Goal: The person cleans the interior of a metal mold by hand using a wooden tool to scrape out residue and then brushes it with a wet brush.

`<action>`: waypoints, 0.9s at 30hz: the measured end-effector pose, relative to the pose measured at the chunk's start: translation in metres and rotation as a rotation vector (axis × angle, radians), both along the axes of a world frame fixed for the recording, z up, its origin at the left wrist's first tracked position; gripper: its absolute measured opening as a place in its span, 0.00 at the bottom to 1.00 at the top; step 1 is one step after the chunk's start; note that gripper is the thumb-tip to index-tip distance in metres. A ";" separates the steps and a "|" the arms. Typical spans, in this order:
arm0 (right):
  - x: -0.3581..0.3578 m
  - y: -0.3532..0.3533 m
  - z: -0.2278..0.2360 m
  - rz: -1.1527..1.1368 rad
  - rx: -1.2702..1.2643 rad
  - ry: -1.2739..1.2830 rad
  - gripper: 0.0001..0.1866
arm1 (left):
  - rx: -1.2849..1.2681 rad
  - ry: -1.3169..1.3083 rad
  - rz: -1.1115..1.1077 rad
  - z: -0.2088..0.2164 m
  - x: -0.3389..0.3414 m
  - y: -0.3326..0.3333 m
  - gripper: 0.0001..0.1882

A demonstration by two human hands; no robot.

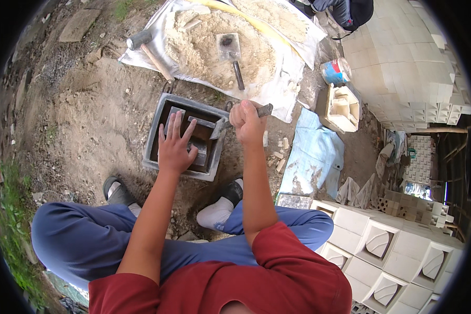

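A square, dark metal mould [150,137] rests on the dirt in front of me, with raised grey metal pieces inside it. Over its left part is my left hand [176,149], fingers spread, holding nothing; whether the fingertips touch the inner pieces is hard to tell. My right hand [247,121] is wrapped round the dark handle of a trowel [221,129]. The handle's end sticks out to the right of the fist, and the grey blade lies at the mould's right rim.
Pale sand [193,52] is heaped on a white sheet [285,97], with a flat square trowel [228,47] on top. Nearby lie a mallet [139,40], a bucket [336,71], a hollow block [343,109] and a blue sack [310,157]. Patterned blocks [358,240] are stacked right. A person [345,13] is beyond.
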State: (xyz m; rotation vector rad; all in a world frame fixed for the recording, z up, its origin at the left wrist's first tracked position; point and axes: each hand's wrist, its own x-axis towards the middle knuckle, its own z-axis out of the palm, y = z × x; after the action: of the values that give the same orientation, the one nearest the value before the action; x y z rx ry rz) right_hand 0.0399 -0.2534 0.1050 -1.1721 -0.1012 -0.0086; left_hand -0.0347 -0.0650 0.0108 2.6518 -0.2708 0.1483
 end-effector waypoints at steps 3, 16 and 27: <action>-0.003 -0.007 -0.034 -0.130 -0.014 -0.047 0.24 | -0.006 -0.016 -0.004 0.002 0.002 -0.008 0.43; -0.001 -0.004 -0.017 -0.095 -0.060 0.097 0.25 | 0.025 0.028 -0.016 0.005 0.000 -0.007 0.43; -0.013 -0.006 -0.004 -0.084 -0.045 0.166 0.26 | 0.007 0.003 -0.009 0.002 0.000 -0.004 0.42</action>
State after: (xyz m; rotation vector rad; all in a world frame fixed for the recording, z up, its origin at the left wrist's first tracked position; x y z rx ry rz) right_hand 0.0268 -0.2595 0.1006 -1.2166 0.0950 0.0168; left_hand -0.0343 -0.0694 0.0128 2.6566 -0.2831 0.1408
